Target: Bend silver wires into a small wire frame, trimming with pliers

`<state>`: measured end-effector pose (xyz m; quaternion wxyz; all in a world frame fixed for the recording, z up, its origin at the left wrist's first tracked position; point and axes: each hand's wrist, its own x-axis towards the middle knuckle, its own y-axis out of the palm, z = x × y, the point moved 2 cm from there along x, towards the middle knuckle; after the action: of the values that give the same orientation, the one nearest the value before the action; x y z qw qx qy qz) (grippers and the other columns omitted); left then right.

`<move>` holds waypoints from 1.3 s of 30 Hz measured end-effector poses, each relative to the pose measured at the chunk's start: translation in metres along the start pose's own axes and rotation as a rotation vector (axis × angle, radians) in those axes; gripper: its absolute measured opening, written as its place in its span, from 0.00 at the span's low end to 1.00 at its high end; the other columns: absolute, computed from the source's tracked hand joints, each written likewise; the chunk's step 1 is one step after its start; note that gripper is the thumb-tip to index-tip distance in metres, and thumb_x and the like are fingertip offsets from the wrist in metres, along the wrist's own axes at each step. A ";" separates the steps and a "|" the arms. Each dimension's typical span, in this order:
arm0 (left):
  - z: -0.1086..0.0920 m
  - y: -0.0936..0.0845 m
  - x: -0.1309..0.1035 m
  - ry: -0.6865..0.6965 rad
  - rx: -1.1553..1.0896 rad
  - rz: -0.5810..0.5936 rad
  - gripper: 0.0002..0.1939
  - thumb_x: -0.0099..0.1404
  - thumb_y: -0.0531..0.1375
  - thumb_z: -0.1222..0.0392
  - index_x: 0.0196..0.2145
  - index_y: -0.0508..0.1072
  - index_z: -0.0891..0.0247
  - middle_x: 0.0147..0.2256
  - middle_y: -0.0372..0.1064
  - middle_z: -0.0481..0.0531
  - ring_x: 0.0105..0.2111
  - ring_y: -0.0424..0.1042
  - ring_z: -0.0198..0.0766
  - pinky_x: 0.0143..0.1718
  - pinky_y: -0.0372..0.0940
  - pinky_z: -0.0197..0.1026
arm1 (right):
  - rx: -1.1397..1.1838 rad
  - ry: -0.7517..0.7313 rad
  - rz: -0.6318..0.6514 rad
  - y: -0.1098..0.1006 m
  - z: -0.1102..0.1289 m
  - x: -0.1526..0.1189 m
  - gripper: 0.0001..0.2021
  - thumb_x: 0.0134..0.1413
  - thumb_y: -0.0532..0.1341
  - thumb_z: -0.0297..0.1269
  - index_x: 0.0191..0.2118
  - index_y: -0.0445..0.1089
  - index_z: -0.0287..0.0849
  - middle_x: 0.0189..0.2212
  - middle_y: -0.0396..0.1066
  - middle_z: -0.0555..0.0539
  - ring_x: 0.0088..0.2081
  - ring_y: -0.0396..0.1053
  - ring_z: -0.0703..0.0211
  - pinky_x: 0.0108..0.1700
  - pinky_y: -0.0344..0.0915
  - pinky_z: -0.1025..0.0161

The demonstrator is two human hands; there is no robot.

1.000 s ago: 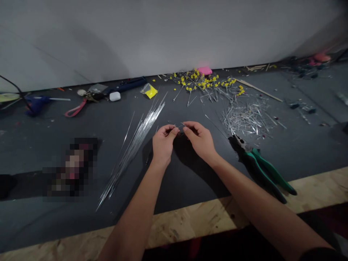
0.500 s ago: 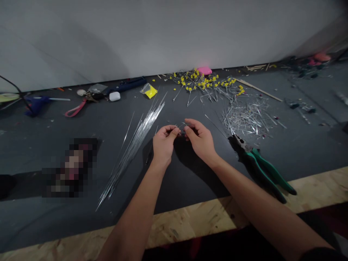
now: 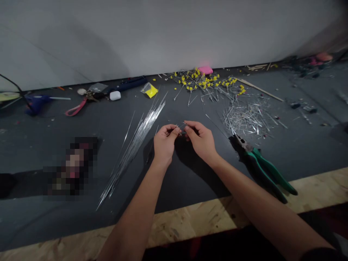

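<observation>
My left hand [image 3: 165, 143] is closed in a pinch, with a thin piece of wire [image 3: 181, 125] between thumb and fingers. Facing it, my right hand [image 3: 200, 139] pinches the other end of the same wire, a small gap apart. Fingers hide most of the wire, so its exact shape is unclear. To the left lies a bundle of long straight silver wires [image 3: 136, 145]. On the right, a heap of short cut wires [image 3: 246, 116] is spread beside green-handled pliers [image 3: 268, 168], whose jaws point toward the heap.
Yellow-tipped wire stems [image 3: 201, 81] lie near the wall by a pink lump [image 3: 206, 70]. A yellow packet [image 3: 151, 91], white case [image 3: 115, 95], keys with a pink strap [image 3: 76, 108] and blue glue gun [image 3: 38, 104] sit at back left. A wooden stick [image 3: 259, 89] lies behind the heap.
Both hands stay nearly in place, still pinching the wire. The right fingers have dropped very slightly, and the whole view has shifted a little.
</observation>
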<state>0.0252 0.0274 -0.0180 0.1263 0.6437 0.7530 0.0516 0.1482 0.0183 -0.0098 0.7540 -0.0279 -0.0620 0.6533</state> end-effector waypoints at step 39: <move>0.002 0.004 -0.003 -0.023 -0.136 0.006 0.08 0.52 0.65 0.64 0.30 0.70 0.65 0.26 0.70 0.47 0.27 0.68 0.29 0.34 0.62 0.36 | 0.195 0.089 0.005 0.005 -0.009 0.004 0.10 0.51 0.59 0.40 0.39 0.68 0.42 0.24 0.68 0.53 0.21 0.63 0.69 0.22 0.60 0.69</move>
<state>0.0299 0.0249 -0.0183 0.1782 0.6364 0.7444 0.0957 0.1450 0.0228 -0.0190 0.7536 0.0163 0.0353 0.6561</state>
